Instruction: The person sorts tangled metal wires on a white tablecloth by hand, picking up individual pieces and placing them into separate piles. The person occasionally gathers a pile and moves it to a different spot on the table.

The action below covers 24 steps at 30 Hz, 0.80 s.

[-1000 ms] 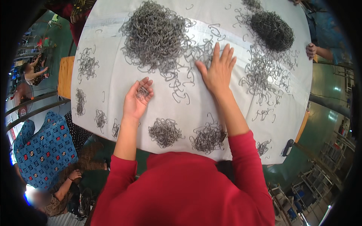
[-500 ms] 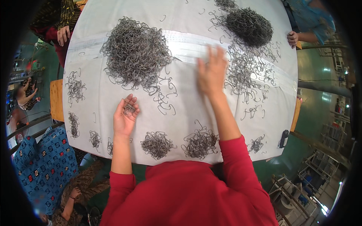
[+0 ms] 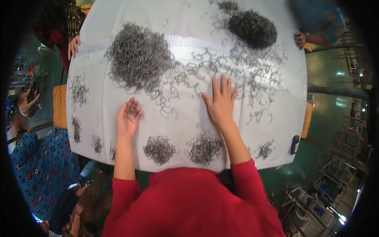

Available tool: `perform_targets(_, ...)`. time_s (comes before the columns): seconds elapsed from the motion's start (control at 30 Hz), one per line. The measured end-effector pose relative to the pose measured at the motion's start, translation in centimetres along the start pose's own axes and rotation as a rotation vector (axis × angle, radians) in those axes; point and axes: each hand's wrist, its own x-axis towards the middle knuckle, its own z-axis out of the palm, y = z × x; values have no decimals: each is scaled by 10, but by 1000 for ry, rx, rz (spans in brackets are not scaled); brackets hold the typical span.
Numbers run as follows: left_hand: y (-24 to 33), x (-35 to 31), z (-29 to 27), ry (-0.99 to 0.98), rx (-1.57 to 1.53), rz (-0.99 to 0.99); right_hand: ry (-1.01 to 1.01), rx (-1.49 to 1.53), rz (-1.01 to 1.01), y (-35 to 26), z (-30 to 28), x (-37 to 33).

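Observation:
My left hand (image 3: 127, 122) is palm up over the white-covered table (image 3: 185, 114), its fingers curled around a small bunch of bent wire hooks (image 3: 132, 113). My right hand (image 3: 221, 106) lies palm down with fingers spread, holding nothing. Its fingertips reach the near side of a loose spread of wire hooks (image 3: 209, 62). Beyond my left hand rises a big heap of grey hooks (image 3: 138, 57). Closer to me, two smaller piles of hooks, a left pile (image 3: 159, 150) and a right pile (image 3: 204, 149), sit between my forearms.
A dense dark hook pile (image 3: 253, 29) stands at the far right. Small hook clusters (image 3: 79, 91) line the left side, and another cluster (image 3: 264, 150) is near a small black object (image 3: 294, 144). Other people's hands touch the edge: one hand (image 3: 74, 46) left, another hand (image 3: 300, 40) right.
My right hand has come nearer to me and flattened out. Loose hooks now lie scattered across the strip between the two far heaps. My left hand still holds its bunch.

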Motion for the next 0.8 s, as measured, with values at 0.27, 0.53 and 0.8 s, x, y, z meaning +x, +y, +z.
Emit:
perform_targets(0.27,-4,0,-11,6,-35,27,20,-90,-12,0,-7,18)
perform_targets(0.53,-10,1,3,-33,-33,40,-8,-75,-189,-18,13,67)
perform_targets(0.8,-10,7,-11,-22,-62,30,-175,-169,-150,31,-22,9)
